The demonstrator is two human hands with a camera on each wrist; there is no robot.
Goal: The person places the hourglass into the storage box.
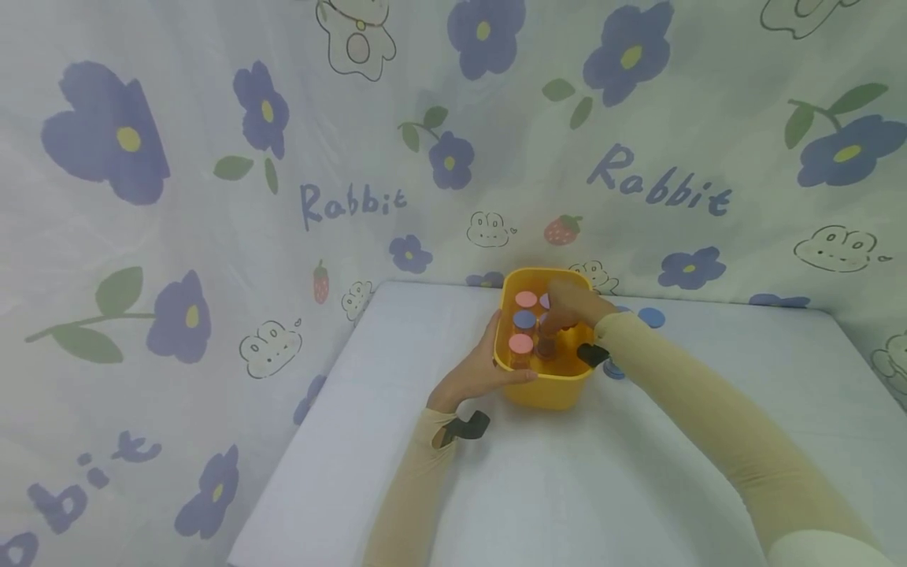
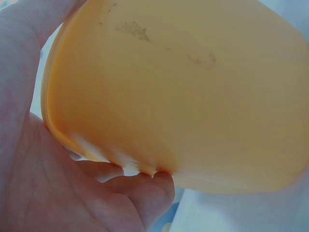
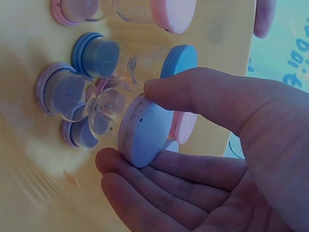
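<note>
My left hand (image 1: 471,374) grips the yellow plastic bin (image 1: 546,392) at its left side, thumb along the near rim; in the left wrist view its fingertips press the bin's wall (image 2: 193,106). Inside the bin, my right hand (image 1: 572,303) pinches a purple-capped hourglass (image 3: 147,133) by its cap, between thumb and fingers. That hourglass has clear glass and purple sand. Next to it stand a blue-capped hourglass (image 3: 179,60) and a pink-capped hourglass (image 3: 174,13). More pink and purple caps are partly hidden behind the held one.
Right of the bin, a blue round-topped object (image 1: 651,317) and another blue-capped object (image 1: 614,368) stand on the white table (image 1: 510,480), partly hidden by the right arm. A patterned cloth (image 1: 368,244) hangs behind the table and at its left.
</note>
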